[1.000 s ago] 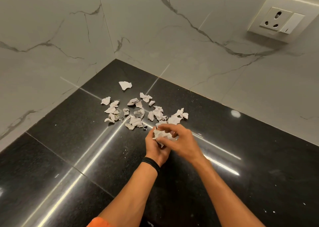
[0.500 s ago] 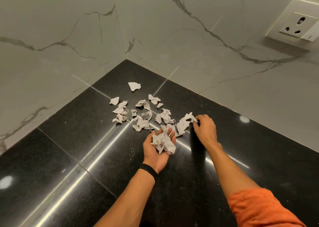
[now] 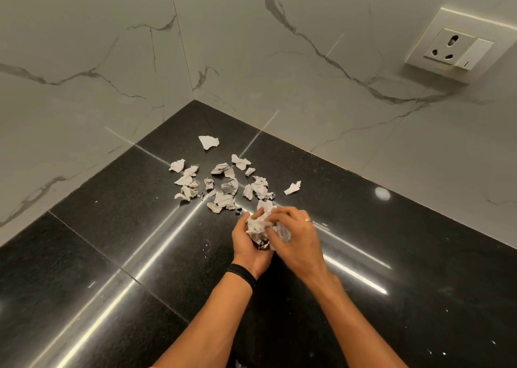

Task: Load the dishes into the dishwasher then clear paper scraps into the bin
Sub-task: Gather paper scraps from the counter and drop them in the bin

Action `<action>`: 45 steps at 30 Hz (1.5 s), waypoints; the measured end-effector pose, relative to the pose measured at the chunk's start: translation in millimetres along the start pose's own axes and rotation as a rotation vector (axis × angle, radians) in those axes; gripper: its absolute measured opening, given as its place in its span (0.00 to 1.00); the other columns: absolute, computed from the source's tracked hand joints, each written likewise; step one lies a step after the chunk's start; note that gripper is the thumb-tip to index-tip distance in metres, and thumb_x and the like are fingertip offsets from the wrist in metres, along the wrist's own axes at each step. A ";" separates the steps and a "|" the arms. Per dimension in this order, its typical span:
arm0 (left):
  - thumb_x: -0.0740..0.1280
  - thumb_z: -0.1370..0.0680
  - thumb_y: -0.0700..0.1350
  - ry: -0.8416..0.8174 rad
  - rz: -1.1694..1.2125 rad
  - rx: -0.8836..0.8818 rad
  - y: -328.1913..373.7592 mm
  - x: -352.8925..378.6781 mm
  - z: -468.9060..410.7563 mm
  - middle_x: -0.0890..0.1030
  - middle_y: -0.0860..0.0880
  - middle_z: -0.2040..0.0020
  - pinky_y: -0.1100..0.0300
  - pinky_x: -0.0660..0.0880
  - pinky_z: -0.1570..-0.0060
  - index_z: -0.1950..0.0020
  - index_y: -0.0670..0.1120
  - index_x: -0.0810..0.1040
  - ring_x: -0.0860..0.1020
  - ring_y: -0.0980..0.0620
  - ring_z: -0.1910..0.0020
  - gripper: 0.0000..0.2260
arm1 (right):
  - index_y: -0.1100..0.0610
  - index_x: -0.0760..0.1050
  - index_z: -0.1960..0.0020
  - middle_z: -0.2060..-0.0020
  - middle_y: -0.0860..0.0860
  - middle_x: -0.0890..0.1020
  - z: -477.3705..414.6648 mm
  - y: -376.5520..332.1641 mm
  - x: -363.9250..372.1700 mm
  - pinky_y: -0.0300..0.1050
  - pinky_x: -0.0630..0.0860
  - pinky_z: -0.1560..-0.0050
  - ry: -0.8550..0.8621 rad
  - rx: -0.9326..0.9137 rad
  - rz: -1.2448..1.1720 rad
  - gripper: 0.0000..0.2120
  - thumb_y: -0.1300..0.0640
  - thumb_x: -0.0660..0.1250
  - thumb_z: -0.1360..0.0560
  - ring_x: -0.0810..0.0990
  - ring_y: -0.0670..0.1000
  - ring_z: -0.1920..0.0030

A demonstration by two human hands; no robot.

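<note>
Several torn white paper scraps (image 3: 223, 183) lie scattered on the black granite counter (image 3: 117, 227) near the wall corner. My left hand (image 3: 247, 246), palm up with a black band on the wrist, cups a bunch of gathered scraps (image 3: 261, 222). My right hand (image 3: 296, 236) lies over that bunch from the right, its fingers curled onto the paper. One lone scrap (image 3: 292, 187) sits to the right of the pile, another (image 3: 208, 141) lies farthest back. No dishes, dishwasher or bin are in view.
Marble-patterned walls meet in a corner (image 3: 193, 96) behind the scraps. A white wall socket (image 3: 453, 48) is mounted at the upper right. Tiny paper crumbs dot the counter at the lower right (image 3: 444, 353).
My right hand has come back from the right side of the pile with scraps and now rests on the bunch in my left palm. The bunch has grown; one scrap stays on the right.
</note>
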State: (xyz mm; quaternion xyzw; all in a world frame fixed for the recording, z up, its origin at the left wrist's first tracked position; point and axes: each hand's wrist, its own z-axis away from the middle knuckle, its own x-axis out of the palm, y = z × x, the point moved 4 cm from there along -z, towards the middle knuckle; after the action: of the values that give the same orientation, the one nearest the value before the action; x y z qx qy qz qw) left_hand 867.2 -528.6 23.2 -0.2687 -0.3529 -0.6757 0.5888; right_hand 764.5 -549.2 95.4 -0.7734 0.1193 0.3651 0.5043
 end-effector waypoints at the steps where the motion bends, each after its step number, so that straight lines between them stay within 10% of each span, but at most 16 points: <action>1: 0.61 0.19 0.54 0.007 -0.001 -0.004 -0.4 -1.9 1.6 0.81 0.38 0.41 0.47 0.74 0.35 0.35 0.43 0.78 0.81 0.41 0.44 0.19 | 0.46 0.83 0.43 0.42 0.39 0.79 2.9 0.2 5.5 0.49 0.75 0.41 -0.057 -0.011 0.032 0.11 0.46 0.69 0.23 0.74 0.43 0.40; 14: 0.59 0.18 0.54 -0.039 0.098 0.015 5.4 -8.3 13.3 0.80 0.36 0.37 0.44 0.72 0.35 0.36 0.38 0.80 0.79 0.39 0.40 0.23 | 0.48 0.83 0.45 0.47 0.39 0.81 -41.2 9.9 -1.4 0.45 0.75 0.42 -0.024 0.130 -0.174 0.11 0.45 0.66 0.19 0.77 0.41 0.44; 23: 0.61 0.19 0.53 0.045 0.187 0.059 23.0 -18.0 11.7 0.76 0.33 0.32 0.42 0.71 0.32 0.34 0.37 0.77 0.78 0.37 0.38 0.22 | 0.51 0.77 0.31 0.31 0.54 0.76 -110.9 124.8 21.7 0.52 0.67 0.30 -0.285 0.154 0.444 0.17 0.60 0.64 0.18 0.71 0.59 0.30; 31: 0.61 0.19 0.54 0.045 0.175 0.077 27.3 -19.8 14.7 0.78 0.34 0.34 0.40 0.73 0.36 0.34 0.39 0.77 0.76 0.37 0.33 0.22 | 0.51 0.84 0.45 0.50 0.45 0.84 -65.9 68.3 -8.0 0.50 0.80 0.44 0.120 0.247 -0.078 0.06 0.54 0.71 0.21 0.81 0.44 0.49; 39: 0.62 0.19 0.55 -0.007 0.127 0.089 19.9 -22.9 27.1 0.83 0.41 0.51 0.49 0.81 0.48 0.41 0.43 0.79 0.84 0.43 0.52 0.18 | 0.42 0.84 0.42 0.42 0.37 0.80 -7.6 -11.3 18.4 0.40 0.73 0.40 -0.202 -0.080 -0.075 0.14 0.40 0.72 0.25 0.73 0.40 0.38; 45: 0.61 0.19 0.55 0.036 0.184 0.113 23.5 -31.2 32.2 0.78 0.35 0.33 0.40 0.69 0.30 0.30 0.41 0.76 0.78 0.37 0.35 0.24 | 0.47 0.82 0.38 0.42 0.42 0.82 -39.2 23.6 21.0 0.47 0.78 0.40 -0.070 0.193 -0.103 0.12 0.51 0.72 0.21 0.79 0.43 0.43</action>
State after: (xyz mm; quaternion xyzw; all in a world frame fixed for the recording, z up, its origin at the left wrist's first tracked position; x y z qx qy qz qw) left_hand 893.8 -485.5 22.2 -0.2542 -0.3539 -0.6024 0.6687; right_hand 783.8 -590.3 73.5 -0.7130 0.0966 0.3523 0.5985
